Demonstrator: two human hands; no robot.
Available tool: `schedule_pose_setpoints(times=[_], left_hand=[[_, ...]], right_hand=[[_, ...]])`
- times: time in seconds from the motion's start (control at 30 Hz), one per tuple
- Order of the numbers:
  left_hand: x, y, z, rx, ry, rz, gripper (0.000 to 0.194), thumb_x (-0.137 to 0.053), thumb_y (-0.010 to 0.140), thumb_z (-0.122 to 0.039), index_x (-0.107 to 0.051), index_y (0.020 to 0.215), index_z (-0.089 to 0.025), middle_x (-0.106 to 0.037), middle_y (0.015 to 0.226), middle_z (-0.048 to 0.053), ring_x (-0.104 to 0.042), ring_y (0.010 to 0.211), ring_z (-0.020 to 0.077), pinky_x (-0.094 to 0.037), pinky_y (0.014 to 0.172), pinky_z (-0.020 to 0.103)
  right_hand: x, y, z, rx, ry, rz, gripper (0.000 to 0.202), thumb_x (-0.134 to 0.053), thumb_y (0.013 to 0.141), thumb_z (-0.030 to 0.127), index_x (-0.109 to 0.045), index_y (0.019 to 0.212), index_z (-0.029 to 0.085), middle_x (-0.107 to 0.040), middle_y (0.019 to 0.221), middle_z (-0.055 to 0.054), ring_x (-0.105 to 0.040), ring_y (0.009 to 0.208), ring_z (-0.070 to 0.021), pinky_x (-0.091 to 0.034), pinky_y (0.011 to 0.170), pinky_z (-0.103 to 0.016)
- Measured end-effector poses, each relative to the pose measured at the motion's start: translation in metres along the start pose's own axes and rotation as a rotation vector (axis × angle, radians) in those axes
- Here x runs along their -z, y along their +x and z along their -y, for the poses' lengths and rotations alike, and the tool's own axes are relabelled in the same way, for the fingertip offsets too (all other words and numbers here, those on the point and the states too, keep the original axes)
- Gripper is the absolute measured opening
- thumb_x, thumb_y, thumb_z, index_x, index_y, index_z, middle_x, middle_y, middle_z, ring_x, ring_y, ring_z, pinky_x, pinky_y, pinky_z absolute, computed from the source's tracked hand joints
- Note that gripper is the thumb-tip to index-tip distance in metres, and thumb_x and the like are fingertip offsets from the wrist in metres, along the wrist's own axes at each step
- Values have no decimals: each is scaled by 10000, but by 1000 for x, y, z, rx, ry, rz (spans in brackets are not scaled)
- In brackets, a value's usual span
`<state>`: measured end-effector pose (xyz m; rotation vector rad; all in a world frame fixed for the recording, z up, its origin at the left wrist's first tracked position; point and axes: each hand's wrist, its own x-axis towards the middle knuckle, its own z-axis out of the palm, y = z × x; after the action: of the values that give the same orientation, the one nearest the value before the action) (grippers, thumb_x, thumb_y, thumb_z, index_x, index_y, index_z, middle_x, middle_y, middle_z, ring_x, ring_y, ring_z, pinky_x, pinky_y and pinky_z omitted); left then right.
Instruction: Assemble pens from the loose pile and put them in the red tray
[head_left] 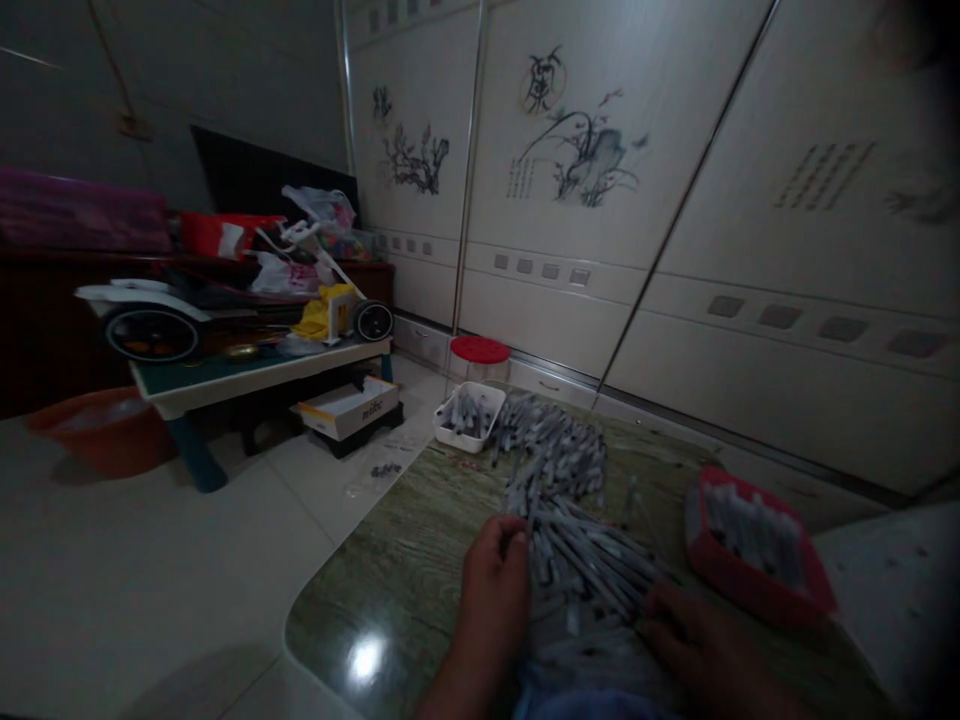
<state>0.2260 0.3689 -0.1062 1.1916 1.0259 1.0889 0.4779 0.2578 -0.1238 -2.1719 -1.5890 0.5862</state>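
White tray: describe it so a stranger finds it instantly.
Find the green-brown table before the pale painted doors. At its far left corner sits the tray, holding slim grey pieces; it is white, unlike the red container at right.

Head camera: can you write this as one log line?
left hand: left edge of stick pile | right hand: pile's right edge | white container: sticks inside | red container: sticks inside

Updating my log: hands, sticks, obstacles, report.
Left hand at the grey sticks, grip unclear. Right hand at their right edge. Red container beyond right hand.

Unclear lettering (373, 408) on box (343, 424), cabinet doors (555, 225)
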Motion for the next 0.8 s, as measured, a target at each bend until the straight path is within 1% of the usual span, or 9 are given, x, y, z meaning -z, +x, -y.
schedule_pose_setpoints(times=[0.1, 0.17, 0.33, 0.43, 0.53, 0.6, 0.7, 0.77, 0.8], left_hand=[[3, 4, -2, 8, -26, -23, 263, -592, 883, -361, -700, 1036, -177, -739, 997, 88, -655, 948, 242, -477, 836, 326], [4, 5, -3, 16, -40, -34, 274, -609, 869, -373, -708, 1032, -176, -748, 989, 89, -666, 926, 241, -484, 833, 329], [3, 7, -1, 25, -75, -51, 303, -666, 824, -422, -730, 990, -177, -762, 936, 78, -687, 852, 235, -503, 809, 332], [2, 8, 1, 31, -66, -42, 287, -660, 835, -405, -721, 994, -174, -760, 964, 89, -688, 898, 246, -504, 826, 342], [1, 8, 1, 31, -61, -28, 285, -648, 852, -399, -707, 1010, -169, -753, 980, 98, -681, 948, 259, -498, 846, 353], [2, 8, -1, 27, -53, -25, 282, -638, 863, -404, -698, 1010, -171, -748, 977, 95, -675, 963, 261, -493, 852, 352], [2, 7, -5, 20, -35, -25, 261, -631, 867, -395, -695, 998, -179, -744, 963, 79, -671, 955, 252, -487, 847, 337], [2, 5, -8, 24, -38, -27, 255, -639, 857, -389, -701, 992, -181, -745, 962, 72, -672, 951, 250, -488, 839, 328], [2, 4, -9, 28, -43, -31, 258, -646, 851, -388, -704, 992, -180, -747, 967, 72, -673, 954, 251, -489, 836, 325]], right_hand=[[-1, 1, 4, 11, -35, 122, 106, -546, 855, 266, -644, 828, 236, -735, 826, -4, -682, 813, -211, -452, 713, -300], [-1, 1, 6, -9, -61, 133, 70, -561, 821, 230, -629, 806, 228, -724, 814, -6, -669, 808, -208, -433, 701, -294], [-3, 1, 17, -27, -114, 111, 80, -541, 832, 213, -605, 785, 223, -707, 798, -4, -647, 778, -189, -394, 666, -284], [-3, 4, 19, -37, -134, 109, 86, -544, 831, 207, -606, 774, 223, -699, 790, -1, -640, 773, -183, -382, 661, -283], [0, 3, 16, -52, -146, 94, 89, -549, 817, 196, -626, 783, 224, -709, 829, -13, -641, 803, -193, -384, 684, -292], [5, -1, 12, -57, -168, 70, 93, -543, 818, 203, -628, 786, 223, -708, 841, -24, -639, 803, -198, -383, 674, -293], [14, -14, 9, -67, -207, 33, 106, -521, 825, 228, -590, 745, 221, -683, 766, -23, -628, 725, -191, -370, 621, -290], [21, -23, 9, -81, -162, 6, 113, -511, 825, 253, -573, 733, 231, -676, 725, -13, -627, 686, -185, -380, 601, -282], [24, -27, 10, -87, -113, -24, 106, -510, 822, 268, -590, 759, 238, -683, 724, -9, -634, 688, -188, -398, 605, -280]])
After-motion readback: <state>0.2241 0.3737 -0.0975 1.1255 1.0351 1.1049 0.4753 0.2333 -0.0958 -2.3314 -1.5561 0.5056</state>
